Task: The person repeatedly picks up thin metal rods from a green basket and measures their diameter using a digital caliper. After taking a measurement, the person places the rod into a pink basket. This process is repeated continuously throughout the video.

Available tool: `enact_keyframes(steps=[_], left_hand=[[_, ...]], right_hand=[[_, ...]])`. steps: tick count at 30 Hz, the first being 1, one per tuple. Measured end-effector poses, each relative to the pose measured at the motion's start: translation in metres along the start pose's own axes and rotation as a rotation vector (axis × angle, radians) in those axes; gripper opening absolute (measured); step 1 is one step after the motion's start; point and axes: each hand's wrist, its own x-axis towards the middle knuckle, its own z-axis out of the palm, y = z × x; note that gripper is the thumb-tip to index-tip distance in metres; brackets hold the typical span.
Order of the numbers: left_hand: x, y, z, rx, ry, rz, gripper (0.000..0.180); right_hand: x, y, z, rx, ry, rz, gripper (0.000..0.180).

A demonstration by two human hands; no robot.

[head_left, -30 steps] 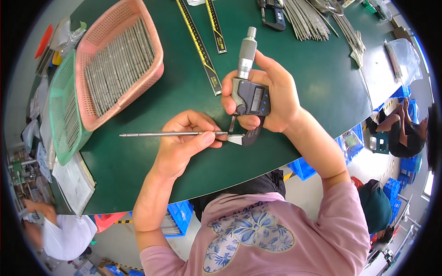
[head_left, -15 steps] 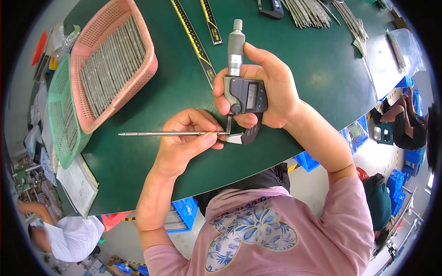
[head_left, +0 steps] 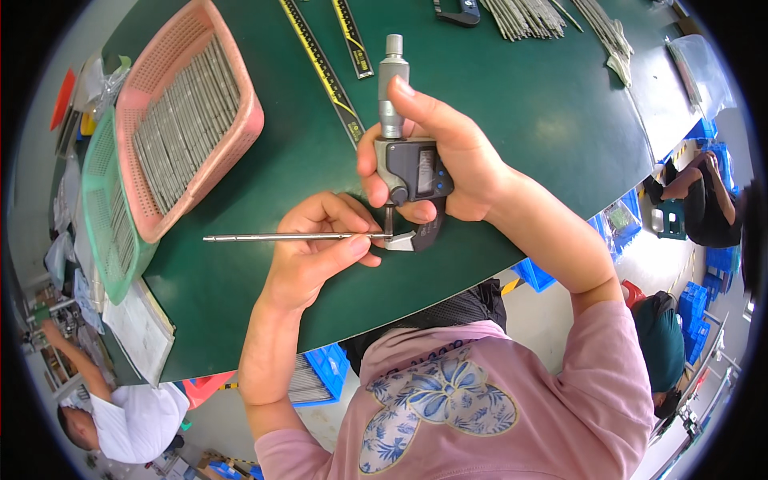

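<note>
My left hand (head_left: 308,252) pinches a thin metal rod (head_left: 260,237) between thumb and fingers. The rod lies nearly level, its long end sticking out to the left. Its right tip sits in the gap of a digital micrometer (head_left: 392,164), by the spindle; whether both measuring faces touch it is too small to tell. My right hand (head_left: 472,164) is wrapped round the micrometer's body, thumb resting against the grey thimble. The small display faces up, and the frame curves down below my fingers.
A pink basket (head_left: 254,120) full of metal rods overlaps a green basket (head_left: 100,172) at left. Two black-and-yellow rulers (head_left: 320,68) lie ahead on the green table (head_left: 552,120). Rod bundles (head_left: 524,18) and another measuring tool (head_left: 459,14) lie at the far edge. Other people sit nearby.
My right thumb has shifted left onto the micrometer's thimble. Micrometer and right hand have moved slightly left in the picture. The rod tip stays in the micrometer's gap.
</note>
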Motion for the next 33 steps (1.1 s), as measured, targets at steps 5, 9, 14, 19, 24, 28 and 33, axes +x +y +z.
enact_keyframes(steps=[5, 9, 14, 19, 24, 28, 33], left_hand=[[-0.002, -0.002, -0.003, 0.006, 0.014, 0.001, 0.010], [0.000, -0.002, -0.003, -0.012, -0.001, 0.013, 0.011], [0.000, -0.002, -0.003, -0.009, -0.006, 0.015, 0.011], [-0.001, -0.003, -0.004, 0.001, -0.012, 0.012, 0.013], [-0.001, -0.003, -0.001, -0.016, 0.033, -0.010, 0.016], [0.001, -0.005, 0.008, -0.033, 0.126, -0.002, 0.016], [-0.001, -0.011, 0.006, -0.028, 0.149, 0.036, 0.015]], right_hand=[[-0.003, -0.003, 0.003, 0.109, 0.026, 0.044, 0.070], [0.000, 0.000, 0.000, 0.114, 0.012, 0.030, 0.071], [0.000, 0.002, 0.000, 0.153, 0.011, 0.039, 0.070], [-0.001, 0.000, 0.002, 0.119, 0.026, 0.052, 0.071], [0.000, 0.001, -0.001, 0.083, 0.010, -0.003, 0.071], [-0.001, -0.001, -0.001, 0.028, 0.033, -0.093, 0.071], [-0.001, 0.001, 0.001, 0.001, 0.031, -0.103, 0.069]])
